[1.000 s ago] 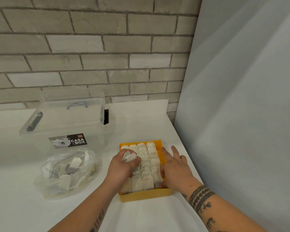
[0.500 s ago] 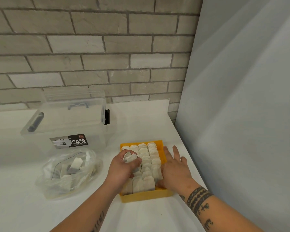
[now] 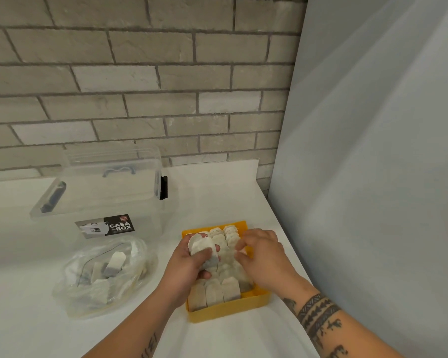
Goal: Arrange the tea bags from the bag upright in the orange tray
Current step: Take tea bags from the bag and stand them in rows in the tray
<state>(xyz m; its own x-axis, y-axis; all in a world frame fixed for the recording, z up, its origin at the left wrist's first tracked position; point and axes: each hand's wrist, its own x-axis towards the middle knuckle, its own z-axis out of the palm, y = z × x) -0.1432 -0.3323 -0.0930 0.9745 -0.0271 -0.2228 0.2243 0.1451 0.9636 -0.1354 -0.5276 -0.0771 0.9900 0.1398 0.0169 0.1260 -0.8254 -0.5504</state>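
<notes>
Paper tea bags (image 3: 230, 290) stand upright in the orange tray (image 3: 225, 312), above which the left hand (image 3: 192, 264) grips a loose bunch (image 3: 202, 248) while the right hand (image 3: 265, 254) touches the rows with curled fingers, pinch unclear.

On the white table (image 3: 230, 192), the left hand (image 3: 189, 264) grips a bunch of tea bags (image 3: 201, 248) over the orange tray (image 3: 225, 313), where the right hand (image 3: 265, 257) lays bent fingers (image 3: 248, 241) on upright rows of tea bags (image 3: 221, 290), with a clear plastic bag (image 3: 101, 277) lying left of the tray, before a lidded clear box (image 3: 101, 197).
</notes>
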